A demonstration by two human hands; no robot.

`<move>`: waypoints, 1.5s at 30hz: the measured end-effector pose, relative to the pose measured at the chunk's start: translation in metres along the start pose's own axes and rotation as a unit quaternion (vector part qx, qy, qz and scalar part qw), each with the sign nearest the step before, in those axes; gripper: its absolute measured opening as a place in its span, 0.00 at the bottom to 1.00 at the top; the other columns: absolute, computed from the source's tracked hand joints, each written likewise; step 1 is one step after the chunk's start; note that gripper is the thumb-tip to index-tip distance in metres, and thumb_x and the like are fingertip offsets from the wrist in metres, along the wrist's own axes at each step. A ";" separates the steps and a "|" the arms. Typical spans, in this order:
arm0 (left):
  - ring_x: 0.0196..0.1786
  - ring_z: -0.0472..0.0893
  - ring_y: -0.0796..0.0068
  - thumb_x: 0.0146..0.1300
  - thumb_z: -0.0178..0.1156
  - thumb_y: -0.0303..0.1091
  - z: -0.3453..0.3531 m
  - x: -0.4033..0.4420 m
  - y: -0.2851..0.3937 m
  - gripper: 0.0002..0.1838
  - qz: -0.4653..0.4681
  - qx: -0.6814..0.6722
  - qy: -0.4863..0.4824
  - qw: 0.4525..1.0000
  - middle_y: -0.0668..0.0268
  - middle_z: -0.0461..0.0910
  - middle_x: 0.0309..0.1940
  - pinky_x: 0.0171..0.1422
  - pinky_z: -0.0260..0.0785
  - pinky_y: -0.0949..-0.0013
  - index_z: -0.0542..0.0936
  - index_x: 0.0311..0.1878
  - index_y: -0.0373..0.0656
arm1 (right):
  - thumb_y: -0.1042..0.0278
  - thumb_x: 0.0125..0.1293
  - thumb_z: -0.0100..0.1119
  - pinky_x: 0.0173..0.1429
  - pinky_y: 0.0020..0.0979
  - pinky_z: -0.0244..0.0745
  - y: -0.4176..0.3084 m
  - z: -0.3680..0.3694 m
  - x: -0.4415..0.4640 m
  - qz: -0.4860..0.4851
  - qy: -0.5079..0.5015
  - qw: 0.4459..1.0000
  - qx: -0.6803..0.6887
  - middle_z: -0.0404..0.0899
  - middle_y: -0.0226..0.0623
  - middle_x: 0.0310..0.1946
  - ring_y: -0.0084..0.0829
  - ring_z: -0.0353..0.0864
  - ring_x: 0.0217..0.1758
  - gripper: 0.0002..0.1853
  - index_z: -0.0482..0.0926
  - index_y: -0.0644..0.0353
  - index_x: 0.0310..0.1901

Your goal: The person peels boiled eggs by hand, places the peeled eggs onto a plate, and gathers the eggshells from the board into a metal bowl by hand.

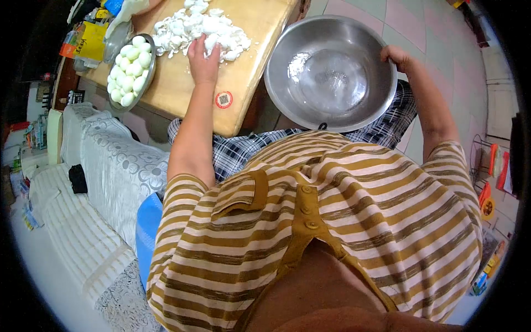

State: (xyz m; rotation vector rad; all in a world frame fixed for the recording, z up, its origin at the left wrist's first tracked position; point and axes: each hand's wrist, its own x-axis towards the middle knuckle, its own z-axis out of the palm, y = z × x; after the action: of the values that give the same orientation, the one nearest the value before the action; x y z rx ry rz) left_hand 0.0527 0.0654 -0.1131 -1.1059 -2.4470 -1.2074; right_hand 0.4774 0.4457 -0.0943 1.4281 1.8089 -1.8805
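Note:
My left hand (203,62) reaches over the wooden table, its fingers spread against the near side of a heap of white eggshells (176,34). Whether a piece of shell sits under the fingertips cannot be made out. My right hand (395,57) grips the rim of a wide steel basin (381,83) on its right side. The basin is tilted over my lap, and its inside shows only shiny metal with a few wet-looking reflections. Left of the shells, a metal bowl (148,83) full of peeled eggs (128,67) stands at the table's edge.
The table (232,77) bears a round red-and-white sticker (224,99). Yellow packaging (91,40) and a clear plastic bag lie at the far left, near another person's arm (145,6). A cloth-covered sofa (119,149) and a blue plastic object (148,232) are at my left.

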 end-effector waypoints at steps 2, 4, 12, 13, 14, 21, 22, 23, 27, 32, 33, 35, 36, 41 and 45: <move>0.65 0.69 0.52 0.58 0.67 0.44 0.007 -0.008 0.022 0.27 -0.011 -0.002 0.005 1.000 0.49 0.64 0.65 0.68 0.64 0.60 0.76 0.61 0.50 | 0.70 0.38 0.57 0.31 0.31 0.67 -0.001 0.009 -0.008 0.000 0.022 0.999 0.032 0.69 0.28 0.20 0.29 0.67 0.24 0.05 0.70 0.53 0.16; 0.65 0.69 0.52 0.58 0.67 0.44 0.014 -0.020 0.046 0.26 -0.025 -0.038 -0.004 0.999 0.50 0.65 0.64 0.67 0.64 0.60 0.78 0.60 0.49 | 0.69 0.39 0.56 0.30 0.31 0.66 0.002 0.003 -0.001 -0.007 0.016 1.000 0.007 0.69 0.28 0.20 0.28 0.67 0.23 0.04 0.71 0.53 0.16; 0.65 0.67 0.48 0.56 0.68 0.40 0.047 -0.066 0.115 0.26 0.034 -0.063 -0.073 0.995 0.47 0.64 0.64 0.70 0.61 0.55 0.77 0.58 0.51 | 0.68 0.40 0.57 0.29 0.31 0.65 0.004 -0.003 0.003 -0.017 0.006 0.999 -0.043 0.70 0.28 0.19 0.28 0.67 0.22 0.03 0.73 0.54 0.18; 0.66 0.65 0.47 0.55 0.69 0.40 0.050 -0.074 0.133 0.30 0.027 -0.071 -0.107 0.991 0.47 0.64 0.64 0.72 0.58 0.55 0.73 0.62 0.48 | 0.69 0.40 0.57 0.29 0.31 0.65 0.005 -0.003 -0.001 -0.023 0.007 0.999 -0.032 0.69 0.28 0.19 0.28 0.67 0.22 0.02 0.73 0.54 0.18; 0.67 0.64 0.46 0.54 0.69 0.41 0.059 -0.084 0.143 0.34 0.030 -0.095 -0.113 0.989 0.46 0.64 0.64 0.73 0.56 0.55 0.70 0.64 0.42 | 0.69 0.40 0.57 0.29 0.31 0.64 0.004 -0.002 -0.001 -0.028 0.006 0.999 -0.022 0.69 0.29 0.18 0.28 0.66 0.21 0.02 0.74 0.54 0.18; 0.65 0.68 0.50 0.61 0.64 0.39 0.040 -0.033 0.131 0.25 0.094 -0.152 -0.140 0.974 0.50 0.68 0.61 0.70 0.60 0.57 0.74 0.59 0.38 | 0.66 0.41 0.57 0.33 0.31 0.56 0.043 -0.030 0.045 -0.030 0.084 0.992 -0.084 0.67 0.25 0.22 0.26 0.59 0.27 0.05 0.73 0.54 0.19; 0.63 0.70 0.53 0.62 0.62 0.37 0.030 -0.010 0.115 0.21 0.124 -0.085 -0.136 0.979 0.52 0.71 0.60 0.69 0.61 0.57 0.76 0.56 0.38 | 0.66 0.41 0.57 0.33 0.31 0.56 0.039 -0.025 0.037 -0.037 0.082 0.992 -0.084 0.67 0.25 0.22 0.26 0.59 0.27 0.05 0.73 0.54 0.19; 0.61 0.71 0.54 0.62 0.62 0.35 0.023 0.013 0.096 0.18 0.145 -0.064 -0.104 0.982 0.54 0.73 0.58 0.68 0.62 0.58 0.78 0.54 0.39 | 0.66 0.41 0.57 0.32 0.31 0.56 0.031 -0.019 0.026 -0.064 0.059 0.992 -0.087 0.67 0.25 0.21 0.26 0.60 0.27 0.05 0.73 0.55 0.19; 0.61 0.71 0.53 0.65 0.59 0.40 0.005 0.111 0.017 0.19 0.156 0.059 -0.055 0.984 0.53 0.74 0.58 0.69 0.62 0.58 0.80 0.54 0.40 | 0.68 0.39 0.56 0.32 0.32 0.57 0.015 -0.012 0.011 -0.047 0.038 0.992 -0.115 0.68 0.26 0.21 0.26 0.62 0.27 0.05 0.73 0.58 0.18; 0.73 0.59 0.50 0.68 0.50 0.57 0.006 0.192 -0.016 0.32 0.049 0.263 -0.161 0.950 0.49 0.60 0.71 0.76 0.50 0.50 0.69 0.69 0.48 | 0.69 0.39 0.57 0.32 0.32 0.60 0.021 -0.013 0.013 -0.030 0.067 0.991 -0.109 0.70 0.29 0.21 0.28 0.65 0.26 0.05 0.73 0.60 0.18; 0.73 0.59 0.50 0.68 0.50 0.57 0.010 0.200 -0.015 0.32 0.051 0.259 -0.161 0.951 0.49 0.60 0.71 0.76 0.50 0.50 0.69 0.69 0.48 | 0.69 0.39 0.57 0.32 0.31 0.60 0.016 -0.009 0.008 -0.022 0.081 0.991 -0.107 0.69 0.29 0.21 0.27 0.65 0.26 0.06 0.73 0.61 0.19; 0.77 0.54 0.52 0.68 0.47 0.62 0.019 0.212 -0.017 0.34 -0.017 0.306 -0.226 0.925 0.50 0.56 0.73 0.77 0.46 0.46 0.66 0.72 0.54 | 0.70 0.39 0.57 0.31 0.31 0.61 0.017 -0.013 0.012 -0.008 0.097 0.990 -0.106 0.69 0.30 0.21 0.27 0.66 0.27 0.06 0.73 0.61 0.21; 0.77 0.54 0.52 0.68 0.47 0.62 0.025 0.216 -0.021 0.34 -0.017 0.303 -0.230 0.925 0.50 0.56 0.73 0.77 0.46 0.46 0.66 0.72 0.54 | 0.70 0.39 0.57 0.32 0.31 0.62 0.029 -0.021 0.021 -0.019 0.088 0.988 -0.123 0.70 0.30 0.23 0.28 0.66 0.27 0.08 0.73 0.62 0.24; 0.75 0.59 0.54 0.60 0.48 0.71 0.050 0.226 -0.061 0.37 -0.022 0.208 -0.309 0.928 0.54 0.59 0.73 0.76 0.51 0.53 0.70 0.69 0.64 | 0.71 0.38 0.59 0.35 0.30 0.63 0.057 -0.036 0.038 0.007 0.099 0.984 -0.147 0.71 0.31 0.28 0.29 0.68 0.29 0.14 0.73 0.63 0.32; 0.70 0.68 0.61 0.56 0.54 0.70 0.050 0.196 -0.050 0.34 0.016 0.208 -0.317 0.925 0.63 0.66 0.70 0.72 0.58 0.56 0.77 0.62 0.64 | 0.70 0.39 0.59 0.40 0.30 0.66 0.050 -0.036 0.035 -0.032 0.088 0.982 -0.162 0.70 0.32 0.29 0.31 0.68 0.31 0.13 0.72 0.62 0.30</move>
State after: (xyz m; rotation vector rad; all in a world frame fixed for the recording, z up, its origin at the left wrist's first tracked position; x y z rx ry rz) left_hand -0.1129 0.1893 -0.0840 -1.5578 -2.9124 -0.2842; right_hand 0.5115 0.4803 -0.1465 1.4674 2.1452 -1.4336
